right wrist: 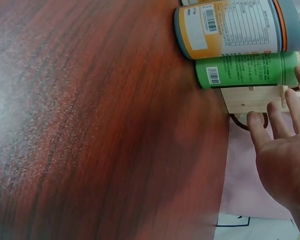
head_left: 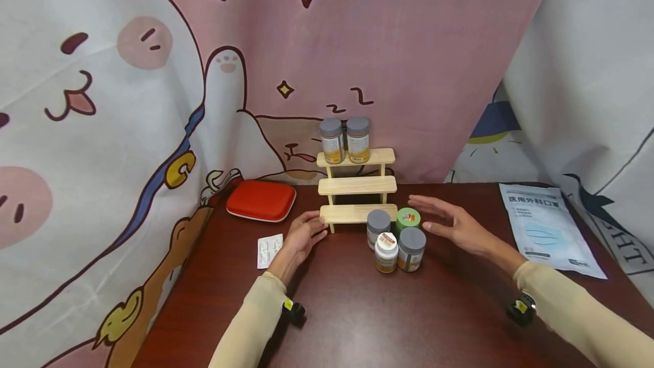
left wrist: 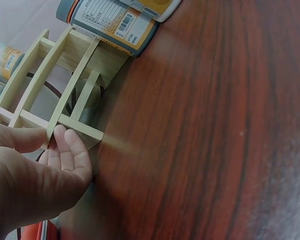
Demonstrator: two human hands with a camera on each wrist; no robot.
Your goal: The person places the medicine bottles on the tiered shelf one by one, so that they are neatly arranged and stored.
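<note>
A three-tier wooden display rack [head_left: 357, 185] stands near the back of the table. Between thumb and fingers, my left hand [head_left: 304, 233] pinches the left end of its lowest step, as the left wrist view also shows. To the right, my right hand [head_left: 462, 230] has its fingers extended beside a green jar [head_left: 408, 218], apart from it. Grouped with that jar are a grey-lidded jar [head_left: 378, 226], another grey-lidded jar [head_left: 411, 249] and a small white bottle [head_left: 386, 253], in front of the rack's right end. Two grey-lidded jars [head_left: 358, 141] stand on the top step.
Left of the rack lies a red zip case [head_left: 261, 200], with a white blister pack [head_left: 269, 251] in front of it. A packet of medical masks [head_left: 550, 229] lies at the right. Printed cloth [head_left: 409, 44] hangs behind the table [head_left: 352, 317].
</note>
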